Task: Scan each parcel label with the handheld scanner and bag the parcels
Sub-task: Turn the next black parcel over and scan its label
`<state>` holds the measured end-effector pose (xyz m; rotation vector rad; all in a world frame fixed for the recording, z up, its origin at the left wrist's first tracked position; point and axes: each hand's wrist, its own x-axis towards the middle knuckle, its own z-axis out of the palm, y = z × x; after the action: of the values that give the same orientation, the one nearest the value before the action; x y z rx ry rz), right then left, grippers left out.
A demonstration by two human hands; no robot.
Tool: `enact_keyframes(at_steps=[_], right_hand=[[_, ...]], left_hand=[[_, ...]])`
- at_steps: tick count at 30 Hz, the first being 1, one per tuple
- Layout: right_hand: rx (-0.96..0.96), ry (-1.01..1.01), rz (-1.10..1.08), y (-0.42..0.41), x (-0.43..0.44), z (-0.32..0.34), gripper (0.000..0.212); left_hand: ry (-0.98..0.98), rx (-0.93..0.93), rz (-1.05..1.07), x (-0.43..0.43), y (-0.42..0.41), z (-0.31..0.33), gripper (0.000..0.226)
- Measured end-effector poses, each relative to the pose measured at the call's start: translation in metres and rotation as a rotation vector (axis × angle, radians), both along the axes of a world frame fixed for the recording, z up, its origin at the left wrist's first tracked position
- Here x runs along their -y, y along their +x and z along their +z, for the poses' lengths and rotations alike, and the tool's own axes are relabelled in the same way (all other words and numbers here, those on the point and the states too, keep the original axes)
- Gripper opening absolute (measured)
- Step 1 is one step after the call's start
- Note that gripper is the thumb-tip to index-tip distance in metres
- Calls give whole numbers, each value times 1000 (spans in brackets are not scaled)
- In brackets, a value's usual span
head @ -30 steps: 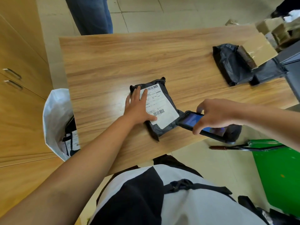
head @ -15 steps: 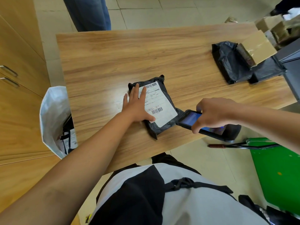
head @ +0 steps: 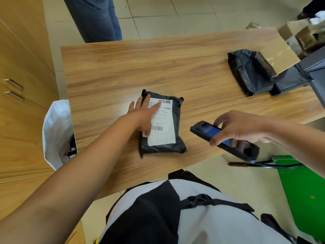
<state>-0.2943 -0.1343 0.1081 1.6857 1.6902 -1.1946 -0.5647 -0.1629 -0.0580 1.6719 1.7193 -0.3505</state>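
Note:
A black plastic parcel (head: 176,143) with a white barcode label (head: 164,131) lies near the front edge of the wooden table (head: 123,67). My left hand (head: 143,113) rests flat on the parcel's left side, fingers spread over the label's top corner. My right hand (head: 241,126) holds the black handheld scanner (head: 233,146), its blue screen lit, to the right of the parcel over the table's front edge. A white bag (head: 56,131) hangs open at the table's left end with parcels inside.
Another black parcel (head: 249,73), a brown cardboard box (head: 279,55) and a grey parcel (head: 290,80) lie at the table's right end. Wooden cabinets (head: 22,85) stand left. A person in jeans (head: 96,16) stands behind the table. A green cart (head: 304,191) sits at right.
My left hand has turned the parcel so its label now runs straight up and down. The scanner in my right hand has drawn away to the right of the parcel.

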Motion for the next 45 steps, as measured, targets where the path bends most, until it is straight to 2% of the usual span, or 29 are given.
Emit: enact_keyframes(at_steps=[3,5,7,9,13,14,20,26,32,39,42,45], right_hand=[[-108,36,-90,10,-3,-4,56],[-188,83,-173,17,-2,-10,57],[-285,111,-278,22,0,-19,69],[-367,130,-369,25,2,-30,74],[-493,109,-486,29,0,-48,52],[-510,88,-494,30,-1,-51,52],[-567,50,-418,32,-19,-61,90],[-643,-6,-357,14,-33,-63,67],[-674,-42,-244,-20,-26,-63,67],[-669,-78,-128,-67,3,-65,84],[-665,-62,-106,-84,16,-64,77],[-663,-38,-84,-101,28,-61,70]], left_hand=[[51,-63,17,4,4,8,106],[142,-9,195,19,14,9,93],[230,57,453,39,33,6,86],[251,11,584,58,56,3,94],[236,-115,662,72,87,-3,107],[232,-133,676,71,90,-4,107],[222,-190,734,68,101,-3,108],[199,-211,770,69,104,0,113],[156,-181,962,105,79,8,111],[233,-165,1235,171,14,23,107],[279,-126,1373,190,-28,24,102],[347,-2,1522,205,-71,18,94]])
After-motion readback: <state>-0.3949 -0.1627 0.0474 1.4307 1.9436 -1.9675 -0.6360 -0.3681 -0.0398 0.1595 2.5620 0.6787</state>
